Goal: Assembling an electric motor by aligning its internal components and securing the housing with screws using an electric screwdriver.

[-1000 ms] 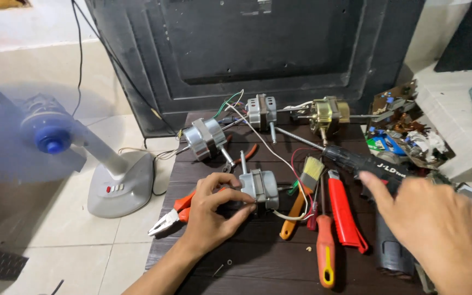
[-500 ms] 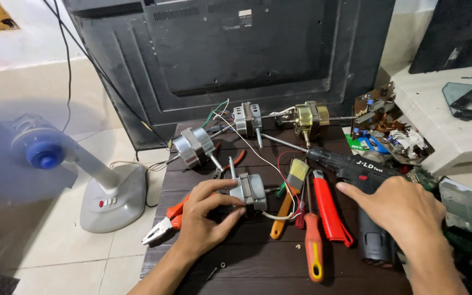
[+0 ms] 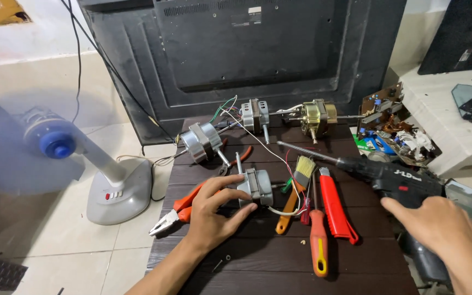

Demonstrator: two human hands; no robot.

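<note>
A small grey motor (image 3: 255, 187) sits near the middle of a dark slatted table (image 3: 279, 262), its shaft pointing away from the person. The left hand (image 3: 214, 216) grips it from the near left side: thumb against the front, fingers curled over the top and side, so the hand is closed around the motor's edge. Under that hand lie orange-handled pliers (image 3: 177, 212), their jaws poking off the table's left edge. The right hand (image 3: 438, 229) hovers over the right side of the table with fingers spread and loosely bent, holding nothing; it is just near the grip of a black power screwdriver (image 3: 394, 177), whose long bit reaches toward the table's centre. Whether a fingertip touches the tool cannot be told. Between the two hands lie a paintbrush (image 3: 296, 188) with an orange handle, a red utility knife (image 3: 337, 210) and a red-and-yellow screwdriver (image 3: 318, 243), all side by side. Farther back stand three more motors: a grey one (image 3: 200, 142) at left, another grey one (image 3: 255, 114) in the middle and a brass-coloured one (image 3: 319, 116) at right, with loose wires trailing among them. Behind the table leans the dark back of a large television (image 3: 258, 49). On the floor at left a white fan (image 3: 55, 145) spins, its blue hub blurred by the blades.
</note>
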